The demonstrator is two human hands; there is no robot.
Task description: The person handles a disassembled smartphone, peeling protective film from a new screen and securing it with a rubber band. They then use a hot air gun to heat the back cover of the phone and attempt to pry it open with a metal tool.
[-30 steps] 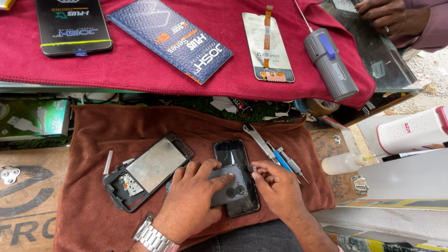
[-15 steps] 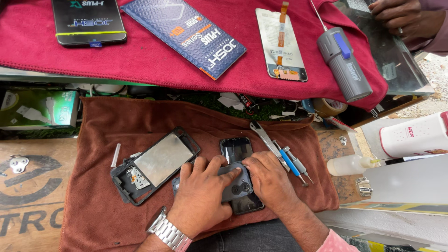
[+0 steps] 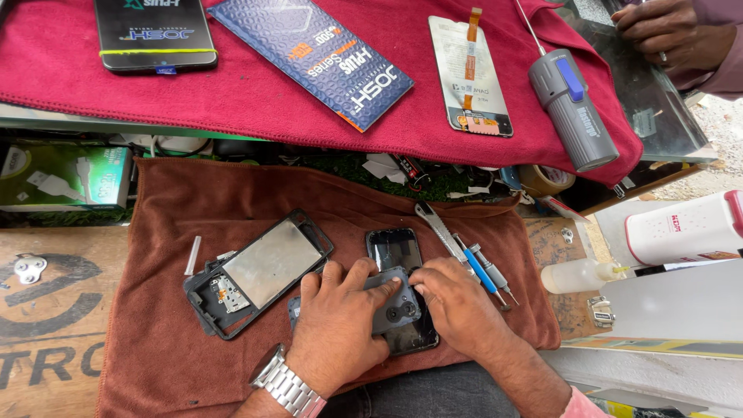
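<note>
- A dark phone body [image 3: 402, 290] lies face-down on a brown cloth [image 3: 170, 340], near the person's lap, with a grey camera-side cover piece [image 3: 395, 298] resting on its lower half.
- The left hand [image 3: 337, 325] presses down on the grey piece from the left, fingers spread and flat, pinning rather than clenching; nothing is closed inside its palm. A metal wristwatch [image 3: 288, 385] sits on that wrist.
- The right hand [image 3: 457, 302] meets it from the right, fingertips pinching the piece's edge, apparently to steady it over the phone body.
- Just left, an opened phone frame [image 3: 259, 271] with a grey metal plate lies tilted on the cloth, set aside but within reach.
- To the right, a metal tweezer [image 3: 437, 231] and small blue-handled screwdrivers [image 3: 484, 275] lie together by the right hand.
- Beyond the cloth, a red cloth [image 3: 255, 101] carries a blue box [image 3: 313, 58], a replacement screen with orange flex cable [image 3: 470, 77] and a grey electric screwdriver [image 3: 574, 108], likely kept apart as spare stock.
- Another person's hand [image 3: 665, 35] rests at the top right corner.
</note>
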